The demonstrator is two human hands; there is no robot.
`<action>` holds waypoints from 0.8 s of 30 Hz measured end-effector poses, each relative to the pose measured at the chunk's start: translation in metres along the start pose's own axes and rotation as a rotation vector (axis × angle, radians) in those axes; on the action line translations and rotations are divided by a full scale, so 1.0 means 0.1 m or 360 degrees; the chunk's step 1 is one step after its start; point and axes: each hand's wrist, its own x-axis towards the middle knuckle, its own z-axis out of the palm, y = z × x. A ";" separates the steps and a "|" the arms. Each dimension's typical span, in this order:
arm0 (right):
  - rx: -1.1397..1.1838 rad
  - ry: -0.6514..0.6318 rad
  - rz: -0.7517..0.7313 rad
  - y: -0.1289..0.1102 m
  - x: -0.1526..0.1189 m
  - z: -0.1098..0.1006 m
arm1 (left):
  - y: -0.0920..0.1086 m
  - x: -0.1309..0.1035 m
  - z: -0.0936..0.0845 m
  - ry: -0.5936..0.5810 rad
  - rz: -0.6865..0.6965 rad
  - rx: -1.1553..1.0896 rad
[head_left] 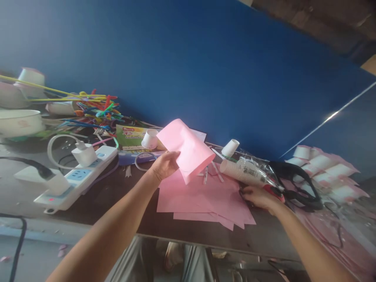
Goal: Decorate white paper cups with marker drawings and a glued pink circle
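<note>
A curled sheet of pink paper (pixel 188 148) is held up by its left edge in my left hand (pixel 167 165), fingers pinched on it. Beneath it, several flat pink sheets (pixel 202 201) lie overlapping on the dark table. My right hand (pixel 258 197) rests at the right edge of these sheets, with its fingers curled at a small dark object that I cannot make out. Just behind my right hand lies a stack of paper cups (pixel 242 171) on its side. A red object (pixel 274 192) lies beside that hand.
A white power strip (pixel 78 178) with plugs lies at left, near colourful pipe cleaners (pixel 100 105). Single cups (pixel 150 139) stand at the back. Piled cups with pink paper (pixel 329 170) and a black strap (pixel 304 186) are at right. A blue wall (pixel 188 66) rises behind.
</note>
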 end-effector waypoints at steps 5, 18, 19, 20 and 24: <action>0.0859 -0.0251 0.0215 0.26 -0.13 -0.09 | -0.06 0.00 0.01 -0.0033 -0.0024 0.0046; 0.1199 0.0176 -0.0169 0.34 -0.75 0.47 | -0.08 -0.02 0.07 0.0056 -0.0007 0.0143; 0.0936 0.0422 -0.0311 0.21 -0.75 0.62 | -0.08 -0.02 0.07 0.0062 -0.0014 0.0149; 0.0696 0.0639 -0.0508 0.10 -0.75 0.76 | -0.08 -0.02 0.07 0.0063 -0.0022 0.0151; 0.0132 0.0921 -0.0896 -0.11 -0.76 1.07 | -0.07 -0.02 0.07 0.0063 -0.0033 0.0124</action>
